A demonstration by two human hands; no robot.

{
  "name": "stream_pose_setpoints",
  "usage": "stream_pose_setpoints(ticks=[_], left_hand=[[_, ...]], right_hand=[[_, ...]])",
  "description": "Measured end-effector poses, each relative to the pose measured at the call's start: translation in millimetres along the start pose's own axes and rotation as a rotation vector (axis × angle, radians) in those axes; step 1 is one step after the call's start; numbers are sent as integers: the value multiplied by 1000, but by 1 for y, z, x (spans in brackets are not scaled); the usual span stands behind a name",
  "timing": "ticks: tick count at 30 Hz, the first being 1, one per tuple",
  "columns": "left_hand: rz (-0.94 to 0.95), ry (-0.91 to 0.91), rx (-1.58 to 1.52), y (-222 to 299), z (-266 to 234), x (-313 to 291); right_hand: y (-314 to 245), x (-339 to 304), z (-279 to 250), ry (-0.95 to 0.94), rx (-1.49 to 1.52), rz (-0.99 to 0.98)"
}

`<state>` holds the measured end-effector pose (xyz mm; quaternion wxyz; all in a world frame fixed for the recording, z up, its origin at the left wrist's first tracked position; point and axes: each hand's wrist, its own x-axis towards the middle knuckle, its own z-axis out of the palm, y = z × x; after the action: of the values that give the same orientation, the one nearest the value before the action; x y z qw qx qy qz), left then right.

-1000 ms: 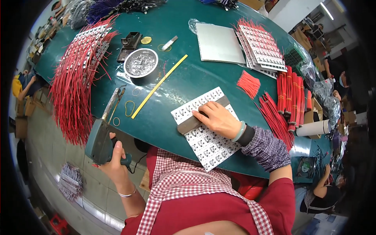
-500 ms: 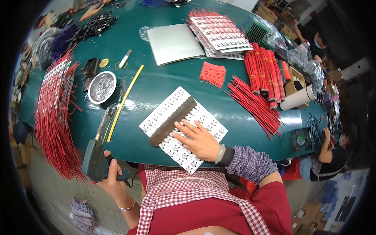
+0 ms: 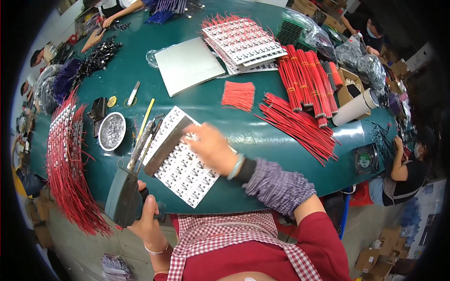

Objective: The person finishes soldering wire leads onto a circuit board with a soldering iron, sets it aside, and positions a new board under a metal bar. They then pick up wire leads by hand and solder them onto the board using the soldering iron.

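Observation:
My left hand [image 3: 149, 225] is closed round the handle of a green soldering gun [image 3: 123, 199]. The gun's long metal nozzle points up and away, reaching over the left edge of a white circuit-board panel [image 3: 190, 175] with rows of small dark parts. Across that panel lies a dark brown bar [image 3: 164, 152], slanting from lower left to upper right. My right hand [image 3: 211, 147] is over the panel beside the bar's upper end. Motion smears its fingers, so I cannot make out their grip.
Left stand a white bowl [image 3: 112, 131] and a panel with red wires [image 3: 70, 164]. A yellow strip [image 3: 146, 118] lies behind the gun. Right are loose red wires [image 3: 300, 129], bundles [image 3: 307, 82] and a white bottle [image 3: 355, 107]. Co-workers sit around the table.
The soldering gun has moved right, its nozzle now over the panel's left edge. In the picture the panel and bar sit farther left. My right hand has lifted from lying flat and shifted toward the bar's upper end.

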<state>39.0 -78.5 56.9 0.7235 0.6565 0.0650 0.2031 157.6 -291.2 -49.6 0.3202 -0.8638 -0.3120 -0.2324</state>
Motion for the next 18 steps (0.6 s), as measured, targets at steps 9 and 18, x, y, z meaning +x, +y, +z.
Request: stream_pose_setpoints(ticks=[9,18], left_hand=[[-203,18,70,-9,10,9],[-203,-45,73,-21,18,28]], right_hand=[[131,27,-60,86,-487,253],[136,32,-60,-2,-566,242]])
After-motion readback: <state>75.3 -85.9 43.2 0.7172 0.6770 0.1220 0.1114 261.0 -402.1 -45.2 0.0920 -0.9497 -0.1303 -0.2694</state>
